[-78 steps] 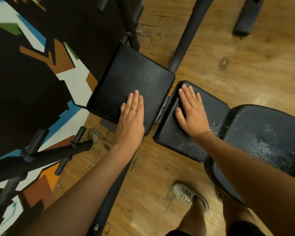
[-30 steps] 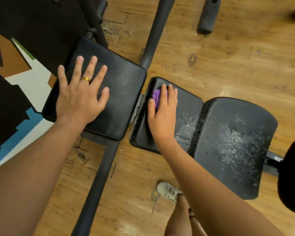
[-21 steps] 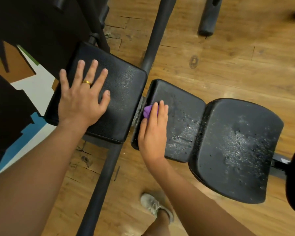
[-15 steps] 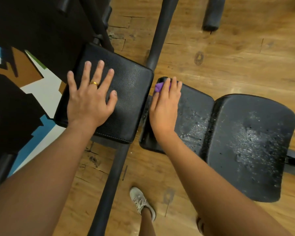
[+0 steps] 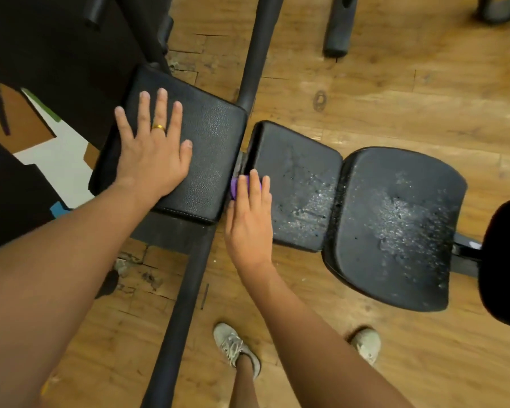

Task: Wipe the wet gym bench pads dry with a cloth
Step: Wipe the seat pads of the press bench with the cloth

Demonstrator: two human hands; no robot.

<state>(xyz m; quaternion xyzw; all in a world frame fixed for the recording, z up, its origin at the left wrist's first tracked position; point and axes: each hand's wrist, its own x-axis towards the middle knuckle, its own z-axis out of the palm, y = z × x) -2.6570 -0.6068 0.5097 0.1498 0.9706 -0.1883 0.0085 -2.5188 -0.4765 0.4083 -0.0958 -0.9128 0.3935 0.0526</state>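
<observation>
Flat-fingered, the purple cloth (image 5: 234,188) is pressed under the right hand (image 5: 249,219) at the left edge of the middle pad (image 5: 301,160), not really gripped; the left hand (image 5: 150,160) is laid spread on the left pad (image 5: 215,160). With so little held, it could be lost down the gap (image 5: 243,156), and droplets (image 5: 401,219) on the seat pad (image 5: 395,284) just smeared.

Wooden plank floor (image 5: 395,83), worn, with a dark knot (image 5: 319,100) in one board and chipped, broken boards (image 5: 136,269) at lower left. A black frame tube (image 5: 183,290) runs diagonally from top to bottom. A shorter black tube end (image 5: 339,25) rests on the floor at the top. A patterned surface (image 5: 56,160) in black, white, brown, green and blue occupies the left side. A rounded black object (image 5: 507,260) sits at the right edge, partly out of view. Two grey sneakers (image 5: 234,347) stand on the floor.
</observation>
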